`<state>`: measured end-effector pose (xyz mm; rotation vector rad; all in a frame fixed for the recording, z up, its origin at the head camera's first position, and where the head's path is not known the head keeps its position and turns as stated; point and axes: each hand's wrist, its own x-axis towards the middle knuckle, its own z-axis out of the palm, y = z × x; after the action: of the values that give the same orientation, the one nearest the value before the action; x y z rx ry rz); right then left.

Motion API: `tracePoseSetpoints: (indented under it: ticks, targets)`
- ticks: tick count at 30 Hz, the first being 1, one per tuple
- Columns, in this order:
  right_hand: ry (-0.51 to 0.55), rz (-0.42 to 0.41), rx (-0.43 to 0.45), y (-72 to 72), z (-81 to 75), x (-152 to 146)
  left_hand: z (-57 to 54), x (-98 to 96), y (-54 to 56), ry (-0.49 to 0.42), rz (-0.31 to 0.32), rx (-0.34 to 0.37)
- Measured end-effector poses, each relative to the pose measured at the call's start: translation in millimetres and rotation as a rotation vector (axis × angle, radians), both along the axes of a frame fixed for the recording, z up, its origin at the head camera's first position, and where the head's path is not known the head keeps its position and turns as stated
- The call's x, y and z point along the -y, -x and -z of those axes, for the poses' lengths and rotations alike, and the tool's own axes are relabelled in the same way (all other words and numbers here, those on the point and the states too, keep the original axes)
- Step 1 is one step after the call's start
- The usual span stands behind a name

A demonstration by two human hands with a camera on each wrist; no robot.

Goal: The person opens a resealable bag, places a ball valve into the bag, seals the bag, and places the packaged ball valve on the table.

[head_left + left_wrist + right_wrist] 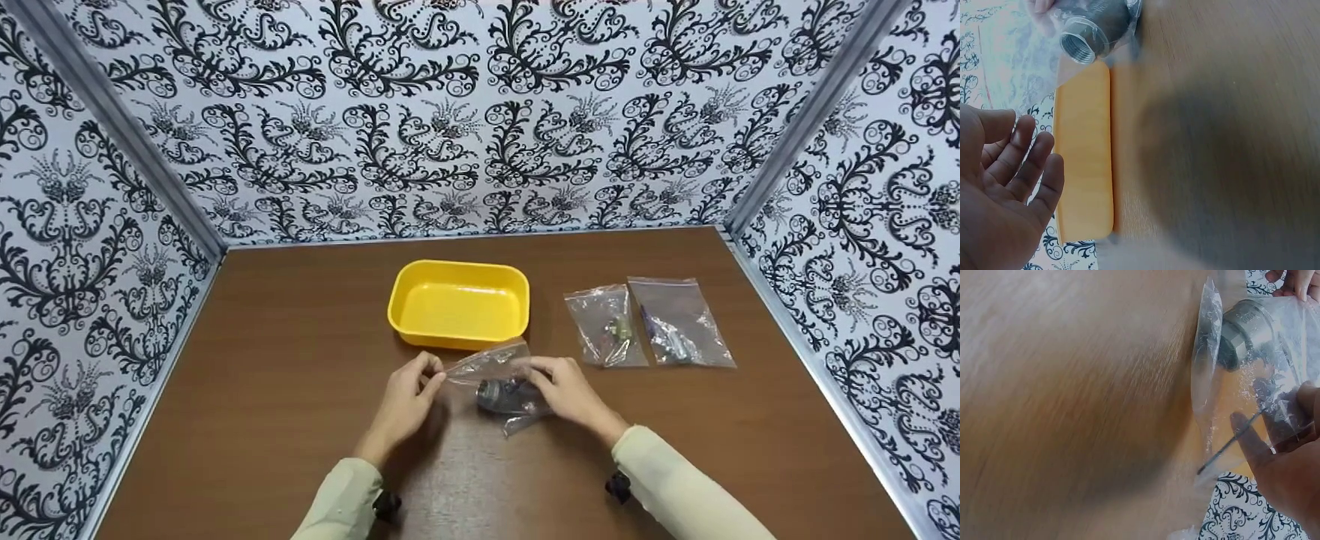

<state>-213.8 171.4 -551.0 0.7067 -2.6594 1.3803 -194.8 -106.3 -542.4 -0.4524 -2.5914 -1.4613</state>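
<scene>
A clear zip bag (487, 362) is held in front of a yellow tray (459, 341). My left hand (409, 390) pinches its left upper corner between thumb and forefinger. On the other side, my right hand (568, 390) grips the bag's edge, with the thumb and fingers on the film in the right wrist view. Inside is a grey metal pipe fitting (1100, 34) with a threaded open end, seen plainly in the left wrist view. A thin dark rod (1230, 444) slants across the lower part of the bag in the right wrist view.
Two more clear zip bags lie on the brown table (285, 360) at right: one bag (607, 330) with small greenish items, another bag (682, 322) with silvery and purple items. Patterned panels (450, 112) wall the table at the back and both sides.
</scene>
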Motion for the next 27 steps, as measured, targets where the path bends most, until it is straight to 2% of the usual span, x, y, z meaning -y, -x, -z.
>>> tracePoseSetpoints:
  ticks: [3,9,14,19,27]
  targets:
    - [-0.009,0.004,-0.017,-1.5,-1.3,-1.3,0.2,-0.7,-0.2,0.000,0.007,0.003]
    - [-0.033,-0.014,-0.112,-5.7,-5.5,-7.5,2.2,-0.5,-0.6,0.031,0.030,0.015]
    - [-0.059,0.026,-0.148,-7.8,-7.3,-17.4,1.6,0.9,-0.1,0.025,0.020,0.018]
    - [-0.082,0.068,-0.119,-11.8,-11.0,-31.6,5.0,2.5,1.6,0.029,0.020,0.010]
    - [-0.063,0.160,-0.058,-22.3,-14.5,-62.7,7.0,6.3,1.2,0.051,0.013,0.004]
